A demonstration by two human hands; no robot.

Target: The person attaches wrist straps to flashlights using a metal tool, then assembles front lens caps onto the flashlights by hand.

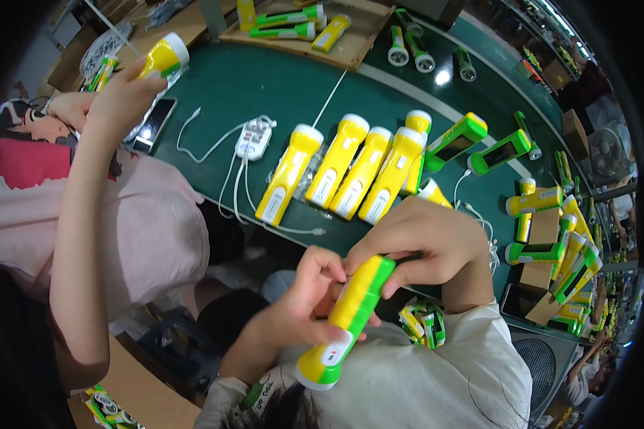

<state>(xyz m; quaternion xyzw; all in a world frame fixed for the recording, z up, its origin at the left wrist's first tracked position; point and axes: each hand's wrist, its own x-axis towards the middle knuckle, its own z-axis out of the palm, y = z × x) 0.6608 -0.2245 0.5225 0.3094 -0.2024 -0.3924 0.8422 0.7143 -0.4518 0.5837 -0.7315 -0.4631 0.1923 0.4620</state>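
Note:
A yellow and green flashlight (350,307) is tilted in front of my chest, its wide white-rimmed head low and toward me. Wrapped around its body is my left hand (304,304), with thumb and fingers on either side. My right hand (426,243) closes on the flashlight's far end, thumb against the green side. What its curled fingers press there is partly hidden. Just beyond my hands, several yellow flashlights lie side by side on the green table, the nearest row including this flashlight (290,175) and another flashlight (393,175). Some clear plastic wrap (311,175) lies between them.
At left, a co-worker's hand (122,89) holds another flashlight (166,56). A white charging hub (252,139) with cables and a phone (154,123) lie on the table (215,75). A wooden tray (361,46) stands at the back; flashlights fill cardboard dividers (544,225) at right.

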